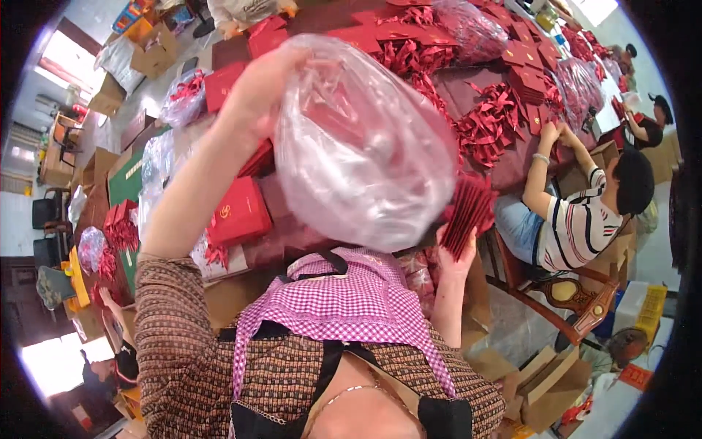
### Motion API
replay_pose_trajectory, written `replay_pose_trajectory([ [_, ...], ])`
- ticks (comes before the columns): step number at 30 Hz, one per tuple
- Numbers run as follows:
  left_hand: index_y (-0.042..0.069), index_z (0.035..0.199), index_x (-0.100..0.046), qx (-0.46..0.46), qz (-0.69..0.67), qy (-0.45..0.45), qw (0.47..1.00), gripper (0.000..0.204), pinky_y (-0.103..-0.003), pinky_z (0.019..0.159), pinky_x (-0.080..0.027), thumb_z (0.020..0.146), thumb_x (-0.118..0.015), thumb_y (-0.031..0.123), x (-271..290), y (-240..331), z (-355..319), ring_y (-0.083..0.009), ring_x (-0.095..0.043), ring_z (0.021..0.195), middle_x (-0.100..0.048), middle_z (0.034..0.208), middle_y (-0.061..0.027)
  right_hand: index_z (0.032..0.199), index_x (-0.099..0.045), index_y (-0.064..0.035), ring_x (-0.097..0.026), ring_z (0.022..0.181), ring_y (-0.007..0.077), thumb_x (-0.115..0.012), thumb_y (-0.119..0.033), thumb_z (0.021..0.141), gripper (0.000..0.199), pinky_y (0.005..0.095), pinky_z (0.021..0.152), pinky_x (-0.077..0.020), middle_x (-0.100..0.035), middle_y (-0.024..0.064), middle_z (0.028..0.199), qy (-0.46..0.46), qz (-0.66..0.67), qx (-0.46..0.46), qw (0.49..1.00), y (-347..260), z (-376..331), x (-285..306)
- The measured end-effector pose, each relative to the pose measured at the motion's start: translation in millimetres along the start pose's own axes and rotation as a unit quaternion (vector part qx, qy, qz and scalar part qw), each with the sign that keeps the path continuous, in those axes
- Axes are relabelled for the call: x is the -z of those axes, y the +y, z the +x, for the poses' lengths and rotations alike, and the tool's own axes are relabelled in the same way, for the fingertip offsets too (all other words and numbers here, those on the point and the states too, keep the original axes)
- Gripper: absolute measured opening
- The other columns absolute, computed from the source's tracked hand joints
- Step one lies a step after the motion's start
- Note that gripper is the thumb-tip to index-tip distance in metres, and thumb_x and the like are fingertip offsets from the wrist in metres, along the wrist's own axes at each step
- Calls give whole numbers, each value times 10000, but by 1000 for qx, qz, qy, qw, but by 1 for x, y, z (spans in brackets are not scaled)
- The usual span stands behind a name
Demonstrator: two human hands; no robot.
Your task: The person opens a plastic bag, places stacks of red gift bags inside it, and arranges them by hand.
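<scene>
My left hand (281,64) is raised over the table and closed on the upper edge of a large clear plastic bag (365,154). Light glints off the bag, and red shows through it. Its lower part is blurred and hangs in front of my apron. On the right, my right hand (455,252) grips a stack of thin red paper packets (469,216), fanned edge-on beside the bag. To the left of the bag, a red box-like packet stack (238,211) with a gold mark lies on the table. The bag hides much of the table behind it.
Loose red ribbons (491,121) and more red packets (523,84) cover the dark red table (468,80). A co-worker (585,212) sits at the right, hands on a packet. A wooden chair (563,300) and open cardboard boxes (545,384) stand on the right.
</scene>
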State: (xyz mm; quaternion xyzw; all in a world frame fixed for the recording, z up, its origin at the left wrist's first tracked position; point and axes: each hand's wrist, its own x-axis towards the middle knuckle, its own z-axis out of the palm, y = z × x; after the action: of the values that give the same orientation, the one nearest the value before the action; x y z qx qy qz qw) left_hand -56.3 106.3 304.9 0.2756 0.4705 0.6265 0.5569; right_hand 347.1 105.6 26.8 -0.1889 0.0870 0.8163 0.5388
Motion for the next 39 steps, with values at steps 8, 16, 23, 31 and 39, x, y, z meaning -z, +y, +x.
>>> replay_pose_trajectory([
  [8, 15, 1104, -543, -110, 100, 67, 987, 320, -275, 811, -469, 827, -674, 106, 57, -125, -12, -109, -565, 836, -613, 934, -23, 1352, -453, -73, -535, 1174, 279, -566, -337, 910, 527, 453, 977, -453, -526, 102, 1328, -151, -175, 256, 939, -30, -25, -72],
  [16, 20, 1053, -473, -65, 41, 179, 981, 313, -281, 726, -482, 796, -648, 47, 82, -224, -37, -142, -573, 828, -583, 949, -71, 1363, -426, -49, -442, 1259, 322, -612, -244, 839, 589, 506, 1093, -307, -454, 128, 1383, -359, -107, 141, 916, 9, -3, -131],
  [23, 9, 992, -503, -7, -8, 197, 980, 286, -289, 668, -482, 799, -673, 135, 103, -265, -26, -153, -570, 755, -590, 873, -76, 1069, -612, -47, -644, 857, 240, -609, -173, 777, 317, 400, 754, -541, -664, 105, 956, -81, -440, 66, 892, 110, 38, -31],
  [31, 16, 995, -639, 57, -5, 160, 986, 203, -260, 639, -464, 880, -609, 181, 136, -258, -42, -124, -598, 730, -656, 863, -32, 1151, -575, -82, -653, 898, 225, -694, -10, 709, 463, 346, 728, -562, -656, 69, 1026, -176, -408, -44, 895, 153, 64, -11],
  [39, 47, 1039, -640, 115, 181, 97, 972, 191, -263, 769, -474, 922, -557, 174, 142, -252, -53, -109, -595, 851, -660, 974, -19, 1232, -509, -5, -626, 949, 201, -774, 28, 650, 640, 337, 870, -495, -650, 61, 1045, -108, -544, -33, 832, 152, 76, 1],
])
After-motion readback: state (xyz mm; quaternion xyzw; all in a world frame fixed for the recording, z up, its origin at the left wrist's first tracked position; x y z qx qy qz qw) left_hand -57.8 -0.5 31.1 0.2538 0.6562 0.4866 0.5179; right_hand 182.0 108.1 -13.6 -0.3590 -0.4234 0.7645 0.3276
